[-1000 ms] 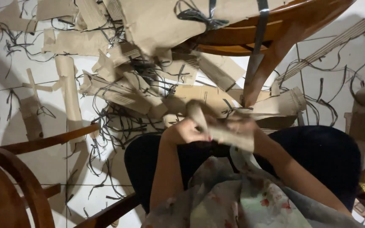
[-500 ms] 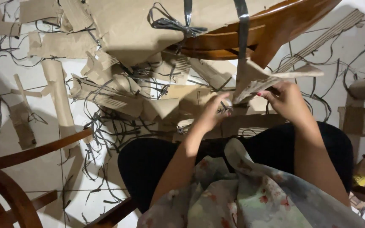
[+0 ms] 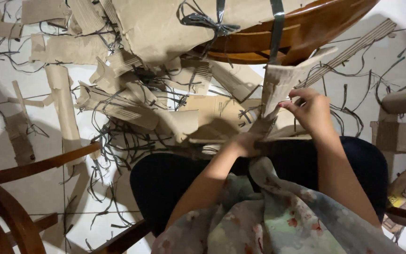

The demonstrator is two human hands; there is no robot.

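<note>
A piece of torn brown corrugated cardboard (image 3: pixel 280 80) stands upright over my lap, held by both hands. My right hand (image 3: pixel 308 110) pinches its right edge near the middle. My left hand (image 3: pixel 246 143) grips its lower end, low against my dark trousers (image 3: pixel 175 188). A thin dark strip seems to run along the piece between my hands. My flowered top (image 3: pixel 269 221) fills the bottom of the view.
A heap of torn cardboard pieces (image 3: pixel 132 108) and thin dark strips (image 3: pixel 113 141) covers the white tiled floor (image 3: pixel 24 188). A wooden chair (image 3: pixel 301 28) with grey straps stands ahead. Another wooden chair frame (image 3: pixel 5 197) is at lower left. Cardboard boxes (image 3: pixel 400 136) sit at right.
Both hands have moved right and up from my lap. The cardboard piece now stands taller, my right hand higher on it and my left hand lower.
</note>
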